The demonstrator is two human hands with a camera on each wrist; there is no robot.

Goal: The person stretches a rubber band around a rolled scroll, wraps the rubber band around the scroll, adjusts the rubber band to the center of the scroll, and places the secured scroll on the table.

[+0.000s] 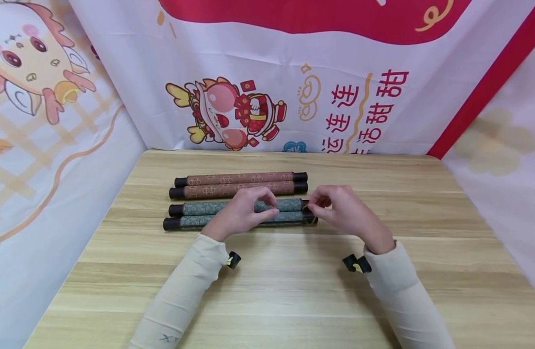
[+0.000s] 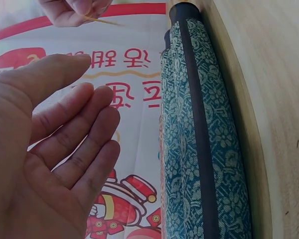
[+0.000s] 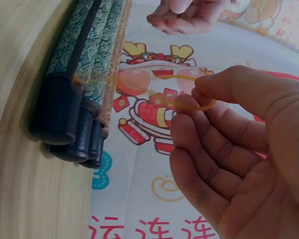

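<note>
In the head view, the far green roll (image 1: 287,205) and the near green roll (image 1: 288,217) lay side by side on the wooden tabletop (image 1: 276,295), with black caps (image 1: 177,210) at their ends. The brown rolls (image 1: 232,180) lay just beyond them at twelve o'clock. A dark strip (image 2: 195,99) ran lengthwise along the near green roll. At the green pair's three o'clock end, the right hand (image 1: 348,213) pinched a thin yellow band (image 3: 207,106) between thumb and forefinger, its other fingers bent inward; the band stretched toward the near green roll's cap, blurred along the way, so how it was looped there could not be told. The left hand (image 1: 243,213) hung over the middle of the green pair, at nine o'clock from the right hand, its thumb and fingertips apart. Pale sleeves (image 1: 176,295) showed at seven and five o'clock, a small black device (image 1: 235,260) at each wrist. A white printed cloth (image 1: 293,53) hung at twelve o'clock, past the tabletop's far edge.
</note>
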